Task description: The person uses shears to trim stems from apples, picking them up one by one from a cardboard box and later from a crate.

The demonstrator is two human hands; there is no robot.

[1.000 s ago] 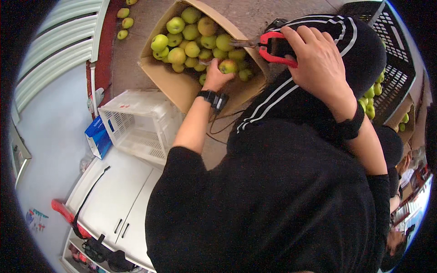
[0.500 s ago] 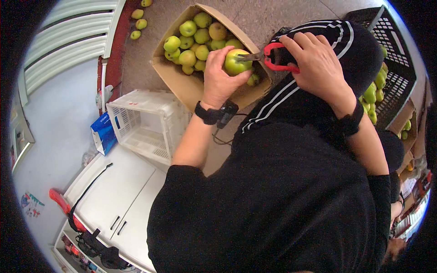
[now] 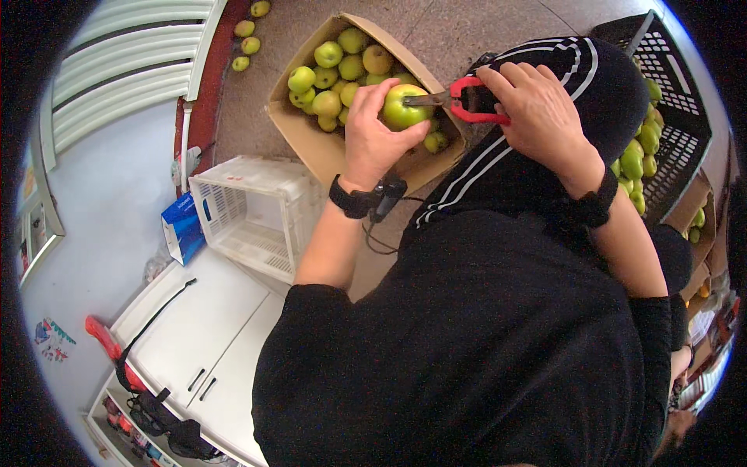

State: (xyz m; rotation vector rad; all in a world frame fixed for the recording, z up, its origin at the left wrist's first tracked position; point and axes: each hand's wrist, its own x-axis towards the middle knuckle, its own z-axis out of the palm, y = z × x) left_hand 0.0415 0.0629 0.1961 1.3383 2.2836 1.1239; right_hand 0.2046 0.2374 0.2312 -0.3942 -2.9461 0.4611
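Note:
My left hand point(image 3: 375, 138) grips a green apple point(image 3: 403, 115) from its left side, above the right part of an open cardboard box point(image 3: 307, 148). Several green and yellowish apples point(image 3: 328, 103) lie in that box. In my right hand point(image 3: 538, 109) is a pair of red-handled clippers point(image 3: 481, 117), with the fingers wrapped round the handles. The metal blades point left and their tip touches the top of the held apple, where its stem sits. The blades look closed. My hand hides part of the handles.
A white plastic crate point(image 3: 257, 210) lies left of the box, beside a blue bag point(image 3: 184, 227) and a white cabinet point(image 3: 210, 327). To my right stands a black slatted crate point(image 3: 675, 101) with green apples point(image 3: 640, 156). A few apples point(image 3: 244, 29) lie on the floor at the upper left.
The clipper handles have come closer together and the blades look narrower at the apple's top. Both hands stay nearly in place; the view has shifted slightly.

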